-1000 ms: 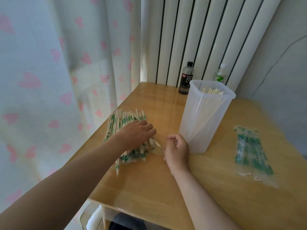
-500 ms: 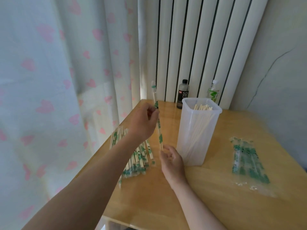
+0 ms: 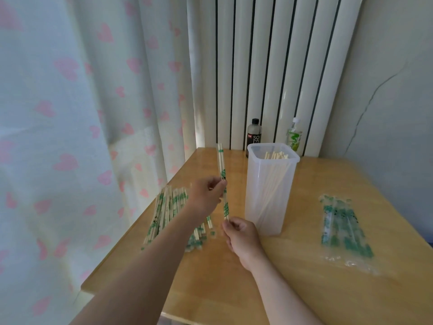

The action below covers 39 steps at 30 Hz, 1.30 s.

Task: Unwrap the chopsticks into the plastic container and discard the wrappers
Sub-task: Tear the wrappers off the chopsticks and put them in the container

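Under both hands sits the wooden counter (image 3: 304, 292). Just right of the grip stands the tall plastic container (image 3: 269, 202), with bare chopsticks (image 3: 276, 156) leaning inside. Left of the grip lies the pile of wrapped chopsticks (image 3: 164, 207), and the empty wrappers (image 3: 342, 231) are well off to the right. The left hand (image 3: 207, 198) pinches the middle of one wrapped pair (image 3: 220, 160), held near upright, and the right hand (image 3: 241, 235) has its grip clamped on the bottom tip.

Two bottles (image 3: 253, 137) stand by the radiator (image 3: 281, 66) beside heart-patterned curtains (image 3: 82, 113).
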Available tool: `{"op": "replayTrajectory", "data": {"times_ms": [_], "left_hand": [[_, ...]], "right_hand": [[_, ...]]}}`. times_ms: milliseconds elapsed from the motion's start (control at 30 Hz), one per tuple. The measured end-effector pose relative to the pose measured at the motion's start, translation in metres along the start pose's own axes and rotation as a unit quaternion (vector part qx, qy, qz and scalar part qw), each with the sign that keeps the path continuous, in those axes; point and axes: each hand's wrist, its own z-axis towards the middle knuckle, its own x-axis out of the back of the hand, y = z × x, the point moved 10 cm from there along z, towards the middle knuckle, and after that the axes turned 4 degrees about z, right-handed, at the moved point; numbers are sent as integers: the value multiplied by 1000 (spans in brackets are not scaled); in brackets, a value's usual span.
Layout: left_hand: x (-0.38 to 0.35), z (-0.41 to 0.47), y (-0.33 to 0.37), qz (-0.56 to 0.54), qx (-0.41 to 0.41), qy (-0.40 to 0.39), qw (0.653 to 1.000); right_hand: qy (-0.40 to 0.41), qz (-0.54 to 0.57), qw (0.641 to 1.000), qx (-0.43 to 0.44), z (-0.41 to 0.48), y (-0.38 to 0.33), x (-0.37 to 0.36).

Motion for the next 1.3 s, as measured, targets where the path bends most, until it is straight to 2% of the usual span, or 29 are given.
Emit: {"op": "replayTrajectory", "data": {"times_ms": [267,333,500,667,800,1033,1300], "left_hand": [[-39,-17,-18,-116,49,-55,990],[-40,-18,-15,-132,47,-45,989],[-17,-19,-35,-121,61,41,990],[-34,-52,-86,-197,145,34,969],[-43,-55,-99,-223,173,10,959],[-38,-58,-100,-200,138,23,970],[-33,-67,-87,-146,81,30,986]], "right_hand": [[9,35,999,-22,-1,2,4],[6,40,999,-17,-3,0,3],[23,58,998,-21,-3,1,8],[49,78,995,-29,0,5,11],[53,82,995,-27,1,5,13],[73,56,996,-21,0,6,15],[50,-121,991,19,-6,-21,4]]}}
